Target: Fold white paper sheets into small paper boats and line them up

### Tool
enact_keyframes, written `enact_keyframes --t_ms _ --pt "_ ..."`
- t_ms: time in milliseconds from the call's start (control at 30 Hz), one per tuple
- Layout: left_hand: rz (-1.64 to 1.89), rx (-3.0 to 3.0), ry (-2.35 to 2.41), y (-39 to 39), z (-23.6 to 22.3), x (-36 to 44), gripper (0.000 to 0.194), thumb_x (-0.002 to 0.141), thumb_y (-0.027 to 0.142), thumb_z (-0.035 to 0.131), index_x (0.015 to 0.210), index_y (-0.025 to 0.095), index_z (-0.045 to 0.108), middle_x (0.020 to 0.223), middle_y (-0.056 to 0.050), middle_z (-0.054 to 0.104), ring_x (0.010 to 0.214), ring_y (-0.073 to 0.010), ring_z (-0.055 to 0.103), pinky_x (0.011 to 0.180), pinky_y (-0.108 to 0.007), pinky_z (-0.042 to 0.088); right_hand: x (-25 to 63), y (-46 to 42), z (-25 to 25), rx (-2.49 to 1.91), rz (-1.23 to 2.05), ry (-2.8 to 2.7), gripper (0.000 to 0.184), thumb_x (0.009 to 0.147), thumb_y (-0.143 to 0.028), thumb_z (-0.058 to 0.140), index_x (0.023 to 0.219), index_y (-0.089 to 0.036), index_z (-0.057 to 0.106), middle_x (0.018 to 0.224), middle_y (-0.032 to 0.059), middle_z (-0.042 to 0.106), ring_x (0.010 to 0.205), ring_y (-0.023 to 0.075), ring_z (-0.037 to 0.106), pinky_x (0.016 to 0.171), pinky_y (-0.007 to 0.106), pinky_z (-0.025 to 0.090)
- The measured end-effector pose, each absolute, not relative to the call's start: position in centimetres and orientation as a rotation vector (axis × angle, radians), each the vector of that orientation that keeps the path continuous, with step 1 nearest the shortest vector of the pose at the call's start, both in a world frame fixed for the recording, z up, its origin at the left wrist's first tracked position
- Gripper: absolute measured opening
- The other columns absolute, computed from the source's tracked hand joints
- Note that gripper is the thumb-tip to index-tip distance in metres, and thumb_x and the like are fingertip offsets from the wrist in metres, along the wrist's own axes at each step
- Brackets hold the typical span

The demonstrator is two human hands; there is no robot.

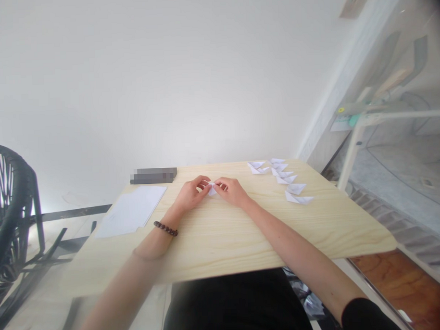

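White paper point(211, 190), half-hidden, is being pinched between fingertips of left hand point(193, 193) and right hand point(232, 190), boat-shaped paper folds point(296, 199) sitting apparently finished rightward, flat sheets point(135, 210) lying unfolded leftward.

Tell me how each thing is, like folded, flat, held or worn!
Left hand: pinching the small paper.
Right hand: pinching it too.
Small paper: held, mostly hidden by fingers.
Folded papers: folded, lying on the table.
Paper sheets: flat, unfolded.
Bracelet: worn.
Dark thing: too blurred to tell.
Chair: upright, partly in view.
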State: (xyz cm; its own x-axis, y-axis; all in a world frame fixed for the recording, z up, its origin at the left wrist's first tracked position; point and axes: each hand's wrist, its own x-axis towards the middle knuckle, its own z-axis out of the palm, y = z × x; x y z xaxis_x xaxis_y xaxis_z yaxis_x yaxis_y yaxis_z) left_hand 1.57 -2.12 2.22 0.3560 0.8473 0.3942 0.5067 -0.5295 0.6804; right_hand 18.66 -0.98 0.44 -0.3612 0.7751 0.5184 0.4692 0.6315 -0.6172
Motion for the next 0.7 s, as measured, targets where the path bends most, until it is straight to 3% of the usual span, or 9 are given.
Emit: enact_keyframes --t_ms 700 --pt "1.095 2.108 1.197 -2.46 2.23 2.49 0.025 0.072 0.039 0.049 0.077 0.016 0.058 0.076 -0.004 0.063 0.065 -0.0149 0.06 0.062 -0.025 0.048 18.16 -1.73 1.23 -1.151 0.232 -2.059 0.015 0.075 -0.022 0.046 0.074 -0.02 0.06 0.075 0.0011 0.062 0.06 0.0102 0.052 0.062 0.021 0.037"
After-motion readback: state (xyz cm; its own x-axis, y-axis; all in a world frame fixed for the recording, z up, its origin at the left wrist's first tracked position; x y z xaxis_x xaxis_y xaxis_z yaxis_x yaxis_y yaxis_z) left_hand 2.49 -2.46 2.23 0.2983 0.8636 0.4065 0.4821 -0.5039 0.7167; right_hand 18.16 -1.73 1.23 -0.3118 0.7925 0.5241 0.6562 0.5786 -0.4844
